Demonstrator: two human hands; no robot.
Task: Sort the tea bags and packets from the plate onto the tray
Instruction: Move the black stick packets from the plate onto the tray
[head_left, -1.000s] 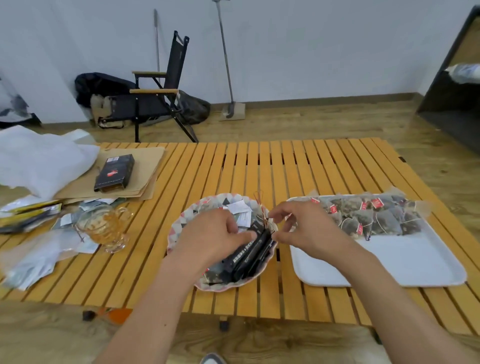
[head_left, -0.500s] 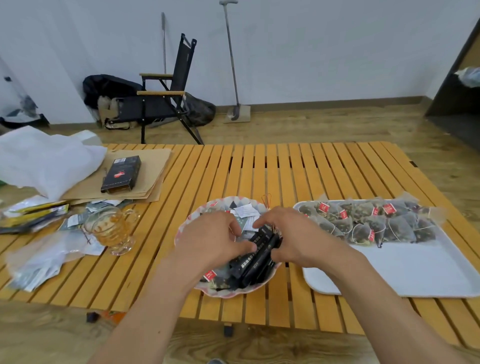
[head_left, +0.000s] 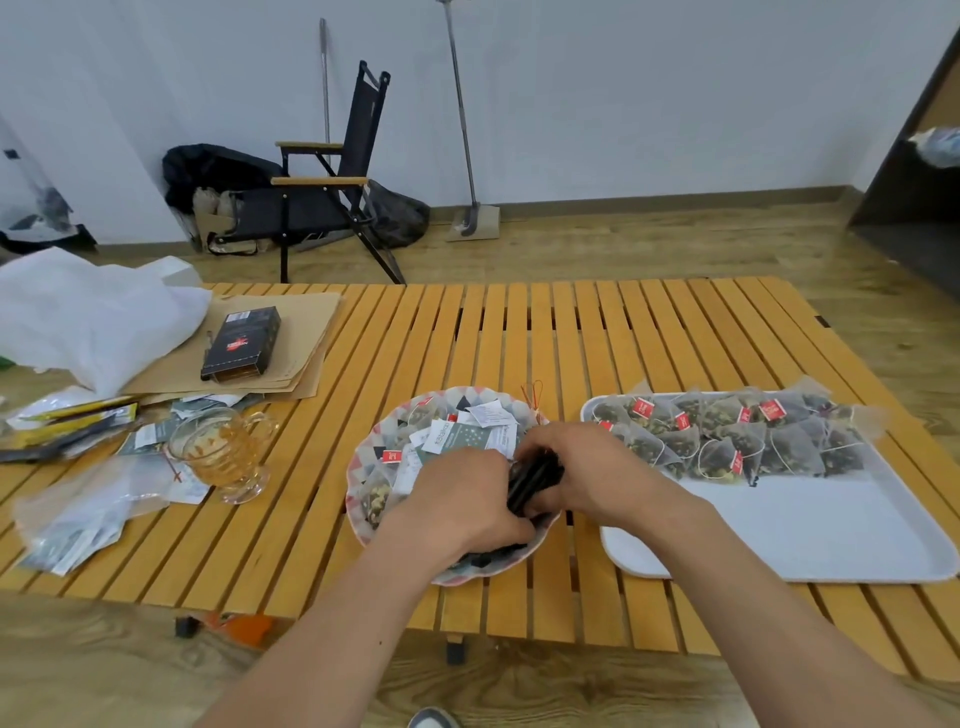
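Observation:
A patterned plate (head_left: 363, 512) on the slatted table holds white and green tea packets (head_left: 470, 434), pyramid tea bags and a bundle of black stick packets (head_left: 535, 480). My left hand (head_left: 460, 506) and my right hand (head_left: 587, 473) both grip that black bundle over the plate's near right side. To the right, a white tray (head_left: 810, 535) carries several pyramid tea bags with red tags (head_left: 727, 431) in rows along its far edge.
A glass cup (head_left: 226, 452) stands left of the plate among torn wrappers and plastic bags (head_left: 78, 514). A black box (head_left: 241, 343) lies on brown paper at the back left. A folding chair (head_left: 322, 208) stands behind the table.
My right hand came off the plate's right rim and closed onto the black stick packets beside my left hand. The camera drew slightly nearer.

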